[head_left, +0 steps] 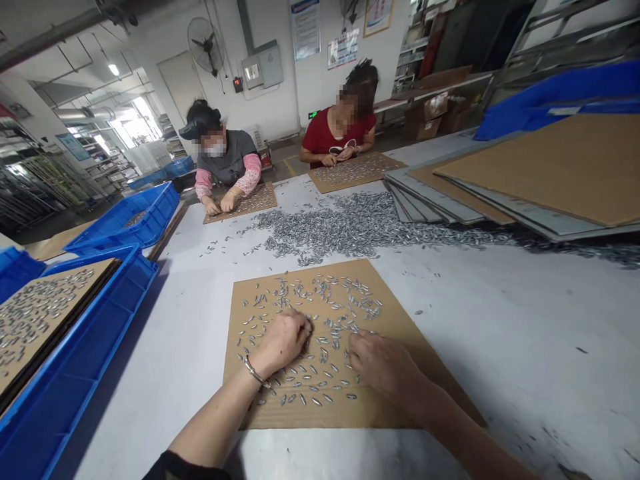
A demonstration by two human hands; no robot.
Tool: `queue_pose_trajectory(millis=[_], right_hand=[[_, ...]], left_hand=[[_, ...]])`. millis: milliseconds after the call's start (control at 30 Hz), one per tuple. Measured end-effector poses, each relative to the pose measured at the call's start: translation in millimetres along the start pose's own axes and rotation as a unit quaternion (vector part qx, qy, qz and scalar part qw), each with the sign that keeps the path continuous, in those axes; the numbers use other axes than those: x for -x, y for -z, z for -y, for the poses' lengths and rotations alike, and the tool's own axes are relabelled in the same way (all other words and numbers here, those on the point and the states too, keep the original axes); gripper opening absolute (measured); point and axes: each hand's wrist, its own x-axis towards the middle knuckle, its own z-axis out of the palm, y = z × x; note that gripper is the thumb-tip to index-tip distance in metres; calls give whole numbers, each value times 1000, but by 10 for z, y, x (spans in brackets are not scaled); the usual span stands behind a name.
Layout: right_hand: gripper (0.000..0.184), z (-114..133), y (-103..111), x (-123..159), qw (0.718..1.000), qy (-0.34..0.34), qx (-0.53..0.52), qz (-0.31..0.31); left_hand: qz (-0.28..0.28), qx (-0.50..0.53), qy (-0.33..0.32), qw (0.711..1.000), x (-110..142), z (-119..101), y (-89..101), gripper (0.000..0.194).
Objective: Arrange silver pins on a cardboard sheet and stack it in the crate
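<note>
A brown cardboard sheet (400,413) lies in front of me, strewn with small silvery spindle-shaped metal pieces (324,357). Toward its near edge the pieces lie spaced apart; farther off they bunch together. Over the left middle of the sheet is my left hand (286,337), a bracelet at its wrist, fingers curled in a pinch among the pieces. Whatever those fingertips hold is hidden. My right hand (380,363) rests over the right side, its fingers bent together beside some clustered pieces. Its fingertips are partly covered, so any piece in them cannot be made out.
Beyond the sheet a large heap of metal pieces (345,223) spreads over the white table (195,320). Stacked boards (550,167) stand at right. Blue crates (100,347) line the left, one holding a piece-covered sheet (45,313). Two people (227,153) work across the table.
</note>
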Motion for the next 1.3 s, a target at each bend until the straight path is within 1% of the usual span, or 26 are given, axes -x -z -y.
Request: queue_pose_trajectory(millis=[67,133,233,333,500,633,733,833,933,1033,1100,1200,1300], right_hand=[[22,-31,-10,5,999,19,-10,-25],[24,-58,-26,15,997,35,-22,-66],[26,-66,-46,28,992,52,-32,-111],[26,-42,-52,40,990,69,-35,-119],[25,37,-88,34,987,108,-53,-107],[27,125,-180,-29,979,159,-60,-115],[30,171,-239,-93,972,191,-62,-124],[32,186,-234,-149,975,193,-43,-103],[31,204,-149,-188,983,176,-19,-51],[29,249,-38,-202,986,164,-3,6],[27,286,6,-204,986,162,5,28],[28,307,17,-207,986,161,14,35],[29,241,48,-198,986,166,-1,18]], left_hand=[[20,-5,-27,999,-25,-8,-91,23],[39,-21,-44,998,-62,-18,-170,24],[54,-42,-45,997,-108,-34,-223,23],[63,-61,-40,995,-104,-64,-184,24],[75,-73,-15,994,-25,-116,-82,23],[95,-75,3,993,-42,-117,-117,20],[94,-68,5,993,-94,-104,-157,23],[91,-56,4,994,-117,-90,-159,25],[88,-40,4,995,-95,-70,-120,22],[60,-25,11,998,-49,-30,-53,22],[38,-17,17,999,-15,5,-4,23],[24,-7,23,999,32,48,47,20],[20,-1,27,999,78,61,58,19]])
